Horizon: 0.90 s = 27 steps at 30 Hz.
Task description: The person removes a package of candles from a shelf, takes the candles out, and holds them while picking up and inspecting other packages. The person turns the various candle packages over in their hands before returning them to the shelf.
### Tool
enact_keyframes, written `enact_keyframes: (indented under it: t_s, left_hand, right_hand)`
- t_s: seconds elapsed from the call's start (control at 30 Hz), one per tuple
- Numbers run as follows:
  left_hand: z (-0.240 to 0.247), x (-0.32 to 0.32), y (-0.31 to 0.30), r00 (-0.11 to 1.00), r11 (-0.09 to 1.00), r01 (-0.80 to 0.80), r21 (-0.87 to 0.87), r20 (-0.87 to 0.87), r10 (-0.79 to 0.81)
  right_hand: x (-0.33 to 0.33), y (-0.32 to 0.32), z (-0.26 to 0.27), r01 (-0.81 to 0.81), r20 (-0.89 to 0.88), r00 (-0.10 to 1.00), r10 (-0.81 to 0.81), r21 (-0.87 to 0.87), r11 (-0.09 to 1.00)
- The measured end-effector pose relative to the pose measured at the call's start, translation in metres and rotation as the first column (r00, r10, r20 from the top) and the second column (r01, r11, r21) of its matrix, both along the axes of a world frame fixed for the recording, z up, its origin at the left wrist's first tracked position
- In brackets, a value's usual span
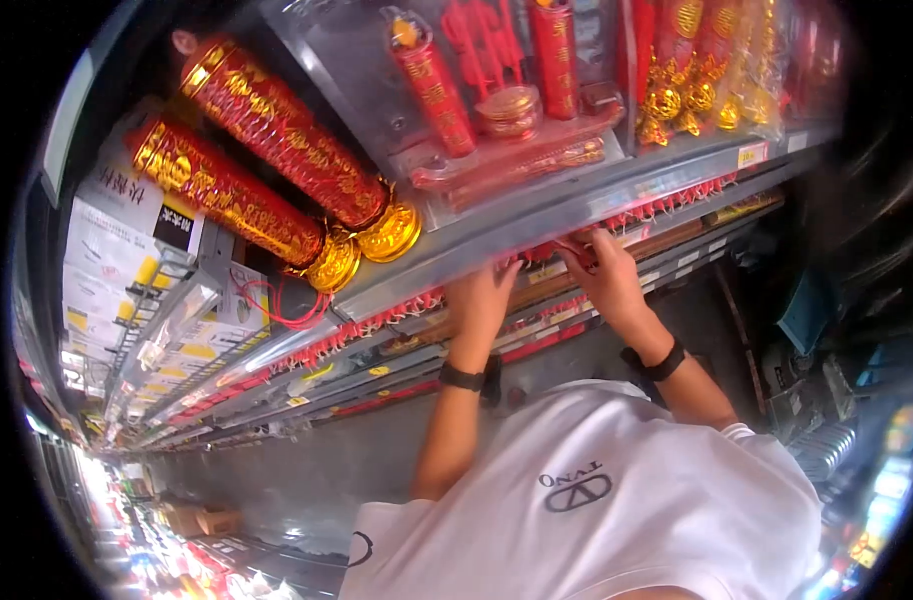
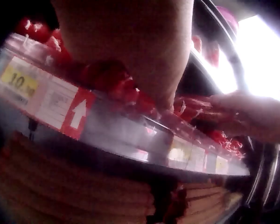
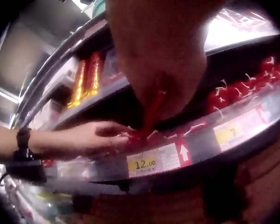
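Small red items with white wick-like tips (image 3: 231, 93) stand in a row behind the clear shelf lip. My right hand (image 1: 607, 278) is at this row, its fingers bent; in the right wrist view the hand (image 3: 165, 65) pinches a slim red item (image 3: 153, 111). Beside it, my left hand (image 1: 480, 300) reaches under the upper shelf edge. The right wrist view has the left hand (image 3: 81, 137) with fingers extended, touching the red items. The left wrist view shows my left hand (image 2: 130, 46) close up, its fingertips hidden, and the right hand (image 2: 259, 114) at red items (image 2: 191, 108).
Two large red and gold cylinders (image 1: 287, 140) and packaged red candles (image 1: 442, 95) stand on the upper shelf (image 1: 617, 200), above my hands. Price labels (image 3: 154, 161) line the lower shelf edge. Brown stacked goods (image 2: 60, 182) lie beneath it. Cartons (image 1: 202, 520) sit at the lower left.
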State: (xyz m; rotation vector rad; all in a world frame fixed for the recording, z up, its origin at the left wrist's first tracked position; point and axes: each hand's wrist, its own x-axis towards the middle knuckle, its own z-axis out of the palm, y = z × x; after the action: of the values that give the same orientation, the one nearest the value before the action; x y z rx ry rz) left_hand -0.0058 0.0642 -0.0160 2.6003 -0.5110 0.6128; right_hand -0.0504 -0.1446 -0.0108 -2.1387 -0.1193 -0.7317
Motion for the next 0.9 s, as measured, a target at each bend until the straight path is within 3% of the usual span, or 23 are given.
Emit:
enact_keyframes:
  t_s: [0.03,0.13,0.2,0.37,0.4,0.6,0.7,0.9]
  left_hand:
    - [-0.002,0.001,0.001,1.0,1.0,0.022,-0.017,0.019,-0.021]
    - [-0.003,0.002,0.002,0.999,0.999,0.035,-0.001,0.004,-0.035]
    - [-0.003,-0.001,0.001,0.995,0.995,-0.018,0.094,-0.101,0.027]
    - [-0.014,0.0,0.002,0.999,0.998,-0.005,0.058,-0.035,0.007]
    - [-0.013,-0.001,0.001,1.0,1.0,0.012,0.029,-0.001,-0.012]
    - [-0.006,-0.003,0.008,0.955,0.996,0.056,0.071,-0.295,-0.032]
    - [-0.012,-0.001,0.009,0.984,0.998,0.066,0.022,-0.165,-0.062]
    - [-0.016,0.0,0.011,0.987,0.996,0.093,0.003,-0.132,-0.091]
  right_hand:
    - [-0.003,0.009,0.01,-0.023,-0.027,0.999,0.024,0.044,0.999]
    - [0.005,0.021,0.007,0.078,0.118,0.992,-0.049,-0.26,0.962]
    - [0.004,0.031,0.009,0.096,0.115,0.991,-0.068,-0.255,0.962]
    - [0.005,0.047,0.009,0.207,0.129,0.975,-0.179,-0.265,0.942]
    - [0.006,0.047,0.007,0.165,0.11,0.984,-0.14,-0.266,0.95]
    - [0.005,0.055,0.011,-0.103,0.039,0.993,0.112,-0.187,0.977]
    - [0.005,0.058,0.015,-0.092,-0.005,0.996,0.092,-0.149,0.985]
    - [0.01,0.057,0.009,-0.034,-0.055,0.998,0.023,-0.201,0.979]
